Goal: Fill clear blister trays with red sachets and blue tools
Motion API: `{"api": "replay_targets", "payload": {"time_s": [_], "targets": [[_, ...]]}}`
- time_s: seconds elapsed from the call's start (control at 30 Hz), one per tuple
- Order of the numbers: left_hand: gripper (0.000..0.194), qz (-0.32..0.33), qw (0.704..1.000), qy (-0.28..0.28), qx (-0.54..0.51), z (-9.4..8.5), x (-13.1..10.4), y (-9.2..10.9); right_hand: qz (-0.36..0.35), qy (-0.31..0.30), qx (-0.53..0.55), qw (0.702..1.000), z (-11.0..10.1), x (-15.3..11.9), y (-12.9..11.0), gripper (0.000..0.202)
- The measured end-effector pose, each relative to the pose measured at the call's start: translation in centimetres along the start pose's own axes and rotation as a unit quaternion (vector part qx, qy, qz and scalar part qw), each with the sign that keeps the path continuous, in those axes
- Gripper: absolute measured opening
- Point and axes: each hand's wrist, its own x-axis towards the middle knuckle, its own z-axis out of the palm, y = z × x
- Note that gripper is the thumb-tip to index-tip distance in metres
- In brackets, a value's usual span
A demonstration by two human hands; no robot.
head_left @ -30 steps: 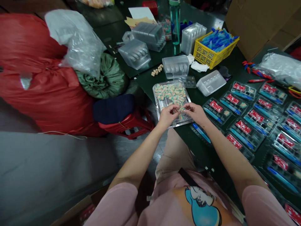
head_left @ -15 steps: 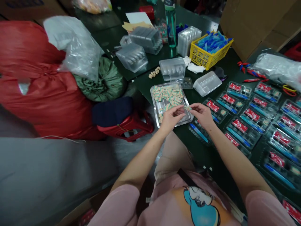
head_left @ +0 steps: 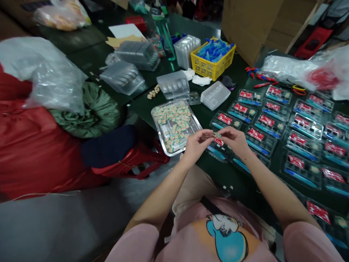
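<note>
Taking the meeting point of the two hands as the dial's centre, a red sack bulges toward nine o'clock, with a green bundle nearer in, toward ten. Close by at nine o'clock sits a shallow metal tray, strewn with loose small pieces, pale with green edges. The left hand comes in from eight o'clock, its thumb and fingertips closed on one end of the held pieces — more than one, it seems, though the count is too small to tell. These are at the dial's centre, clear of the tray's right edge. At twelve o'clock stands a yellow basket of blue pens. The right hand, at four, pinches the other end. Clear packs with red-and-white inserts spread from two to four o'clock, one lying behind the fingers. The step in hand looks like gathering and squaring up the pieces; moving them would call for a light, even pinch — both hands travelling together so nothing slips out.
</note>
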Motion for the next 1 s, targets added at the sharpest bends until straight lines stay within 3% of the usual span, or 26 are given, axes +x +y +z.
{"api": "replay_targets", "payload": {"time_s": [0.17, 0.37, 0.8, 1.0], "targets": [[0.022, -0.003, 1.0, -0.023, 0.021, 2.3, 0.2, 0.4, 0.004, 0.029, -0.009, 1.0, -1.9, -1.5, -0.8, 0.022], [0.024, -0.016, 0.999, -0.042, 0.021, 3.6, 0.2, 0.5, -0.002, 0.029, -0.003, 1.0, -3.4, -2.6, -0.1, 0.016], [0.022, -0.014, 0.996, -0.062, 0.055, 3.9, 0.2, 0.3, 0.006, 0.023, 0.007, 1.0, -3.8, -3.5, 0.3, 0.017], [0.013, 0.053, 0.988, -0.082, 0.117, 3.4, 0.4, -0.4, -0.028, 0.016, -0.061, 0.998, -3.8, -4.2, 0.6, 0.016]]}}
